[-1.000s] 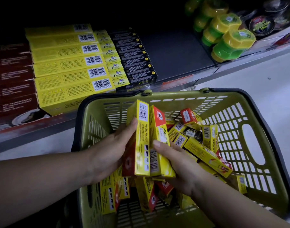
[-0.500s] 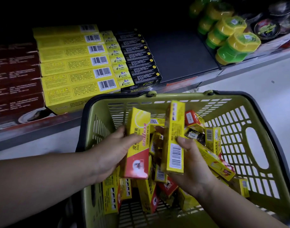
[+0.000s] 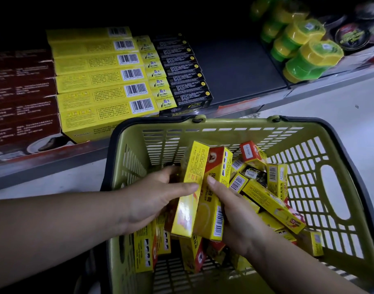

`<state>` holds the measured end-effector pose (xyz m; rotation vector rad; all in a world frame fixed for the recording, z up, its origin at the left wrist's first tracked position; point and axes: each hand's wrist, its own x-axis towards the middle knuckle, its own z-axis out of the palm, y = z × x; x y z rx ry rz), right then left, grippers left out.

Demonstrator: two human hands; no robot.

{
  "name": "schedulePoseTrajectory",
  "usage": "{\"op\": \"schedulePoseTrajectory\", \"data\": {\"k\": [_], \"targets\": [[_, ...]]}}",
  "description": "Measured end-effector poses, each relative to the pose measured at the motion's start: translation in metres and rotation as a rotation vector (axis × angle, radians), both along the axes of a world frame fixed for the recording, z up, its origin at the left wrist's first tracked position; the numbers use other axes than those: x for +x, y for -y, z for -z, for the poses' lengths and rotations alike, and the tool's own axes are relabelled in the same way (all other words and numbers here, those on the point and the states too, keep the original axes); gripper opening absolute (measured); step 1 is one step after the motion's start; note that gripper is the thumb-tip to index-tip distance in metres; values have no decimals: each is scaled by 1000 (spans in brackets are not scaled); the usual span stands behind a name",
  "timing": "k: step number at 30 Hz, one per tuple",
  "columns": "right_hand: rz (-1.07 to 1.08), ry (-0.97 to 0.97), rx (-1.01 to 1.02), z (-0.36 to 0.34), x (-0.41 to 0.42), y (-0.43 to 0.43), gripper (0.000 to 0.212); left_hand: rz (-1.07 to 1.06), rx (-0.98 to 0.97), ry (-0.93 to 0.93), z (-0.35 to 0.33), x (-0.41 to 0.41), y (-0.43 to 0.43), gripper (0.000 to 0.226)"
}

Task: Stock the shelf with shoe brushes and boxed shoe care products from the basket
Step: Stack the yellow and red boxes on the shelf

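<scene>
Yellow boxes with red ends lie in a loose heap (image 3: 273, 205) inside the olive basket (image 3: 234, 126), which sits just in front of the shelf (image 3: 234, 71). The left hand (image 3: 154, 200) is closed around the left box (image 3: 192, 192), its thumb across the face. The right hand (image 3: 234, 221) is closed around the right box (image 3: 216, 183). These 2 touch side by side, above the heap.

I judge that the step is to gather a neat bundle before lifting it to the shelf. To do it well, the ends should be made level and the printed faces turned the same way. Then both hands should squeeze from the outer sides, so that no box slips out. The bare dark part of the shelf, between the black boxes (image 3: 186, 81) and the green-yellow tubs (image 3: 309, 58), seems to be the free place for them.
</scene>
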<state>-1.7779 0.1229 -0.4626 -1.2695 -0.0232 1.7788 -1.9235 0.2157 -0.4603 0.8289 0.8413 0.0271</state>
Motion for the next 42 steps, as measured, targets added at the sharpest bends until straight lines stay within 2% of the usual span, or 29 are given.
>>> {"op": "schedulePoseTrajectory", "data": {"k": [3, 10, 15, 19, 21, 23, 26, 27, 30, 33, 34, 36, 39, 42], "targets": [[-1, 17, -16, -1, 1, -1, 37, -25, -1, -17, 0, 0, 0, 55], [14, 164, 25, -11, 8, -8, 42, -18, 77, -38, -7, 5, -3, 82], [-64, 426, 100, -35, 26, -30, 67, 54, 126, 96, -28, 21, -17, 69], [-103, 534, 161, -54, 45, -46, 81, 74, 211, 122, -45, 33, -35, 65], [-119, 611, 200, -62, 51, -54, 79, 86, 298, 94, -54, 39, -44, 72], [-113, 670, 254, -70, 58, -62, 62, 113, 388, 70, -64, 45, -54, 70], [-23, 601, 310, -76, 76, -71, 22, 113, 395, 3, -76, 54, -72, 62], [24, 523, 344, -76, 83, -72, 19, 108, 365, -19, -79, 55, -77, 58], [109, 239, 523, -78, 106, -70, 43, 141, 191, -20, -84, 53, -89, 41], [84, 77, 682, -70, 116, -64, 48, 191, 65, 26, -80, 49, -89, 21], [83, 55, 689, -66, 116, -63, 54, 195, 33, 46, -79, 49, -86, 19], [79, 13, 683, -55, 116, -62, 63, 243, 31, 86, -76, 49, -81, 32], [7, 89, 692, -50, 122, -63, 61, 251, 128, 36, -71, 50, -83, 30], [-22, 323, 658, -58, 138, -70, 80, 195, 158, -21, -72, 52, -91, 26]]}}
